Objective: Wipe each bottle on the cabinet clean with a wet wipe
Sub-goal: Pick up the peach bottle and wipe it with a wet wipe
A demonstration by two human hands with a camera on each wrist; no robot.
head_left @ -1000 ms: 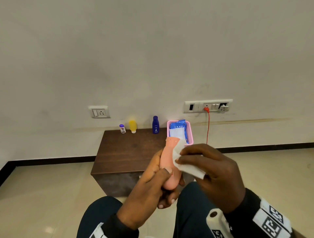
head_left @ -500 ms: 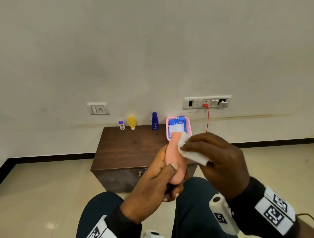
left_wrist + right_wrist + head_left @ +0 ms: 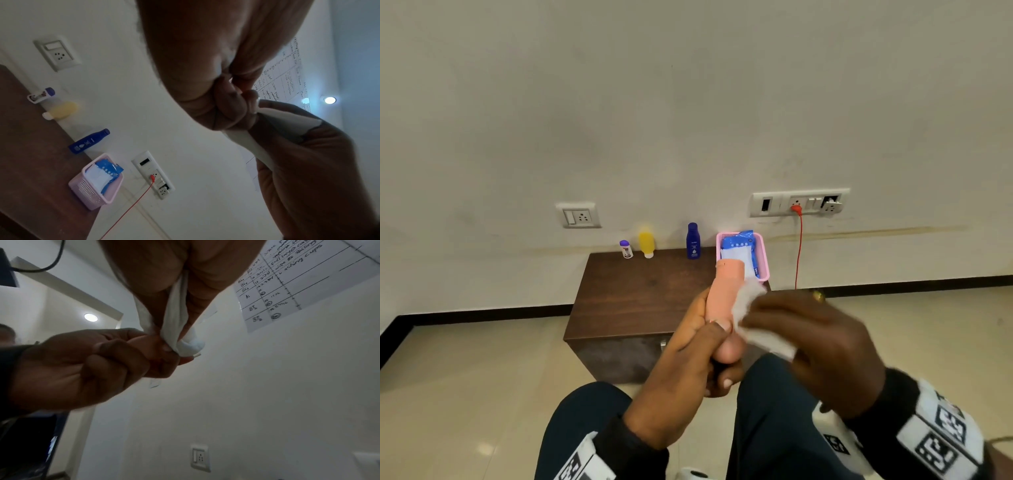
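- The left hand (image 3: 688, 346) is raised in front of the person, above the lap, with its fingers and thumb curled around the lower part of a peach bottle (image 3: 726, 294).
- The peach bottle stands nearly upright in that grip, leaning a little to the right at the top, its flat upper end lying in line with the pink basket (image 3: 763, 260) behind it.
- The thumb of the left hand crosses the front of the bottle; from the right wrist view the fingers (image 3: 115, 363) are folded tight round the bottle's base.
- The right hand (image 3: 822, 346) comes in from the right, back of the hand upward, blurred in the head view.
- This hand pinches a white wet wipe (image 3: 748, 308) between thumb and fingers and presses it against the right side of the bottle.
- In the right wrist view the wipe (image 3: 180, 331) hangs bunched from the fingertips and touches the bottle just above the left hand.
- Both wrists wear dark sleeves with black-and-white marker bands.
- The brown counter (image 3: 640, 294) stands against the wall beyond the hands.
- On its back edge stand a small white bottle with a purple cap (image 3: 626, 249), a yellow bottle (image 3: 646, 244) just beside it, and a dark blue bottle (image 3: 692, 240) further right.
- The pink basket sits at the counter's right back corner and holds a blue pack of wipes (image 3: 739, 251).
- A red cable (image 3: 798, 250) hangs from the wall socket to the right of the basket.
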